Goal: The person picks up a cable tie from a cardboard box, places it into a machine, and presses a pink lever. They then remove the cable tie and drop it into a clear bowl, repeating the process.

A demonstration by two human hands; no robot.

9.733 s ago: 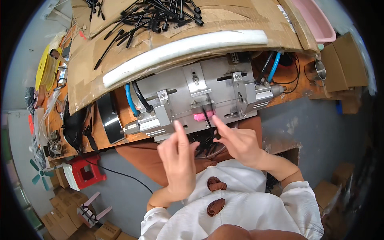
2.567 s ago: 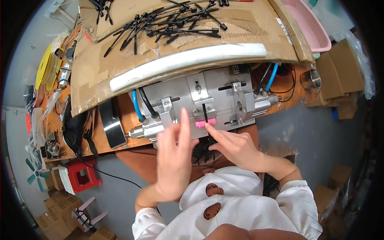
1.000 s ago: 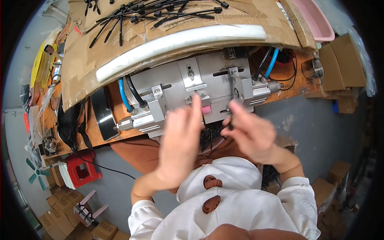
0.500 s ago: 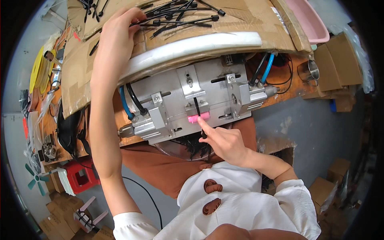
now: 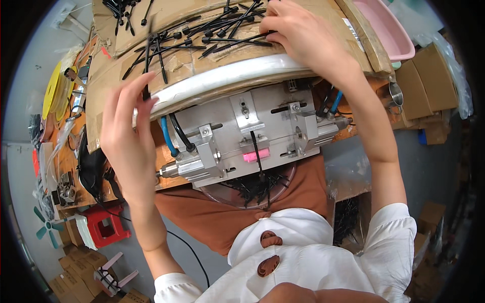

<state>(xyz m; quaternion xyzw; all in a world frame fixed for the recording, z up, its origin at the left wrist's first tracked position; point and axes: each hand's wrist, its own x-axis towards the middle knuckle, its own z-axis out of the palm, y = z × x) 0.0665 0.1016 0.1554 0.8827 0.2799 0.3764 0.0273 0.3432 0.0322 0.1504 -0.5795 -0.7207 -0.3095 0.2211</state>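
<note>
My left hand (image 5: 129, 131) is raised at the left of the cardboard-covered board, thumb and fingers pinching a thin black rod (image 5: 147, 60) that stands upright and looks blurred. At the far right of a loose pile of black knobbed rods (image 5: 217, 30), my right hand (image 5: 308, 38) has its fingertips closed on the end of one rod. Below the board sits a metal fixture (image 5: 222, 126) with a clamp cylinder on each side. Another black rod (image 5: 257, 156) lies across its pink block (image 5: 250, 155), touched by neither hand.
A white padded strip (image 5: 227, 78) edges the cardboard (image 5: 113, 86). Blue and black air hoses (image 5: 169, 136) run to the cylinders. On my lap, a clear bowl (image 5: 217, 198) holds many black rods. A pink basket (image 5: 389, 30) stands far right, near a metal cup (image 5: 391, 94).
My right hand has left the rod on the pink block and reached up to the pile. My left hand has drawn back left and nearer from the pile, bringing a rod.
</note>
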